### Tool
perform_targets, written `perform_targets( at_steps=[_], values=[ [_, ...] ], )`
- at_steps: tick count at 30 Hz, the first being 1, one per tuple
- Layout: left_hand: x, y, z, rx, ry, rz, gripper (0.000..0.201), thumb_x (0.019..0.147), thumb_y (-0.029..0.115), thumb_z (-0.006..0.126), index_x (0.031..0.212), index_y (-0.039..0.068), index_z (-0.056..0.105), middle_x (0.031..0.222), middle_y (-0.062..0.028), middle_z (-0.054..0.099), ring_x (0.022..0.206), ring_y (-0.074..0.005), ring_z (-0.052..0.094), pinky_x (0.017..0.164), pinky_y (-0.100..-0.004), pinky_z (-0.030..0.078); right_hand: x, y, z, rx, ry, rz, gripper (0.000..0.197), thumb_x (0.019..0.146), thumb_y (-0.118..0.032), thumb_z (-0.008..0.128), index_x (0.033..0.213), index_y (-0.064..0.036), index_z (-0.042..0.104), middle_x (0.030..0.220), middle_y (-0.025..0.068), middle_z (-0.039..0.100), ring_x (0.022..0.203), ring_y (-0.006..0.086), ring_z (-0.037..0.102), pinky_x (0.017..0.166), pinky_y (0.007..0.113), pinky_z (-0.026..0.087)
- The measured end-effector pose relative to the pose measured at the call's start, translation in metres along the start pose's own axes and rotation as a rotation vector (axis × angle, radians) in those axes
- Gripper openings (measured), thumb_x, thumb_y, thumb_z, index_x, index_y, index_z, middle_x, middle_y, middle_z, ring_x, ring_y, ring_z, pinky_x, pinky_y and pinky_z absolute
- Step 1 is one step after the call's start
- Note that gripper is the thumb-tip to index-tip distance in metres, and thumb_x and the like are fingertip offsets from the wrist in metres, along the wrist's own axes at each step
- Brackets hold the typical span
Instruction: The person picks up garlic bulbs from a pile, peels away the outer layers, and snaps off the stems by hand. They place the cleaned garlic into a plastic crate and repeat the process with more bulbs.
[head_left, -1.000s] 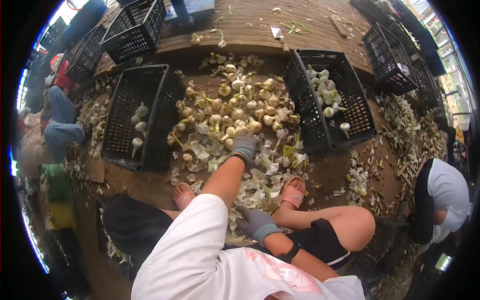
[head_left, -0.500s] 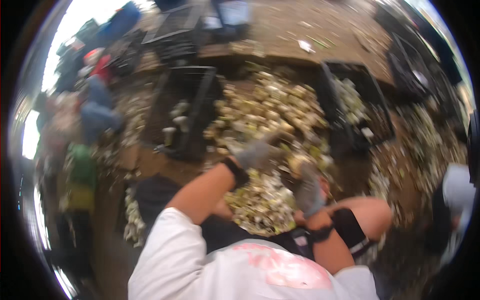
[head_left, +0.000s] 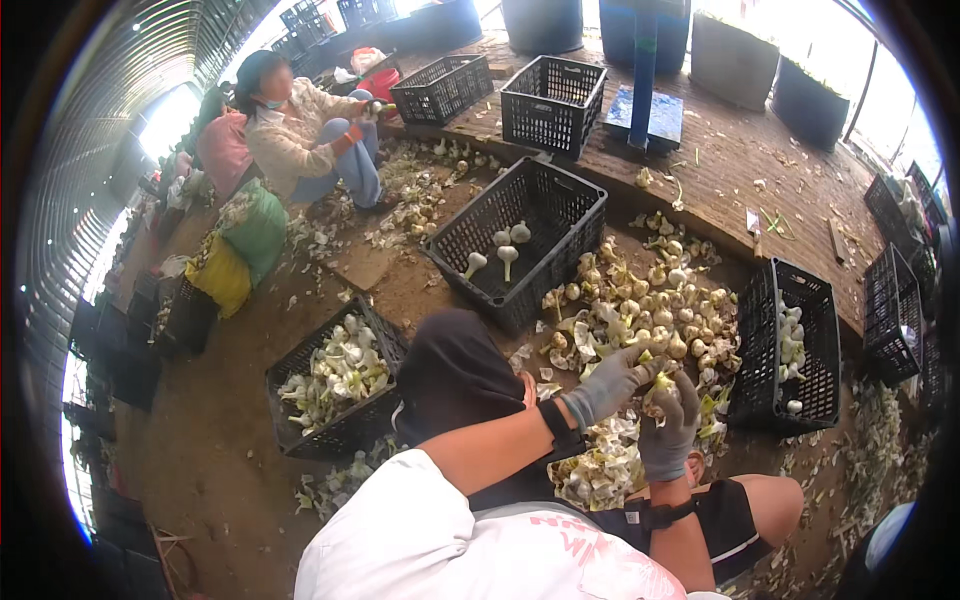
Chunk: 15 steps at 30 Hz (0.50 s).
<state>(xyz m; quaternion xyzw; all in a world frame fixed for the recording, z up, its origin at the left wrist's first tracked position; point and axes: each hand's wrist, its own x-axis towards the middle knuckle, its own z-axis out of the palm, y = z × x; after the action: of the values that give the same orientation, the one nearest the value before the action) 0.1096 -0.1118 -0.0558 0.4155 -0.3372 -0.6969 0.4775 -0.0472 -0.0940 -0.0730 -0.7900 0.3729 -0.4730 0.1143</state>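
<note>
A garlic bulb (head_left: 662, 388) with loose, peeling skin is between my two grey-gloved hands. My right hand (head_left: 672, 435) cups it from the near right with curled fingers. My left hand (head_left: 612, 384) reaches in from the left, its thumb and fingertips closed on the bulb's greenish top. Just beyond them spreads a heap of untrimmed garlic bulbs (head_left: 660, 312) on the ground. Below my hands, between my legs, lies a pile of stripped garlic skins (head_left: 600, 468), partly hidden by my arms.
A black crate (head_left: 455, 262) ahead left holds several cleaned bulbs; another crate (head_left: 745, 350) at right holds more. A skin-filled crate (head_left: 385, 405) stands by my left knee. Beyond are a wooden platform (head_left: 720, 190), an empty-looking crate (head_left: 553, 105), and a seated co-worker (head_left: 300, 140) handling something.
The view has swung left and steadied, so the heap and crates appear farther right. My left hand has come closer to my right hand and now meets it at the bulb.
</note>
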Motion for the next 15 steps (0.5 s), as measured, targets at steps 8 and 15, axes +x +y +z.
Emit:
perform_targets(
  at_steps=[8, 15],
  values=[
    [-0.008, -0.008, -0.012, -0.116, 0.034, 0.012, 0.052, 0.095, 0.001, 0.045, 0.144, 0.013, 0.033, 0.122, -0.0028, 0.055, 0.100, -0.0084, 0.054, 0.087, -0.0208, 0.047, -0.002, -0.001, 0.012, 0.046, 0.025, -0.012, 0.050, 0.066, 0.004, 0.067, 0.110, -0.0150, 0.052, 0.125, 0.0141, 0.050, 0.116, 0.0355, 0.050, 0.093, 0.044, 0.044],
    [-0.013, -0.010, -0.017, -0.140, -0.014, 0.128, 0.058, 0.093, 0.002, 0.053, 0.145, 0.011, 0.030, 0.129, -0.0048, 0.051, 0.113, -0.0101, 0.049, 0.095, -0.0226, 0.042, 0.003, -0.006, 0.015, 0.313, 0.035, 0.156, 0.060, 0.063, -0.001, 0.079, 0.112, -0.0123, 0.047, 0.128, 0.0155, 0.047, 0.118, 0.0361, 0.048, 0.098, 0.043, 0.042]
  ],
)
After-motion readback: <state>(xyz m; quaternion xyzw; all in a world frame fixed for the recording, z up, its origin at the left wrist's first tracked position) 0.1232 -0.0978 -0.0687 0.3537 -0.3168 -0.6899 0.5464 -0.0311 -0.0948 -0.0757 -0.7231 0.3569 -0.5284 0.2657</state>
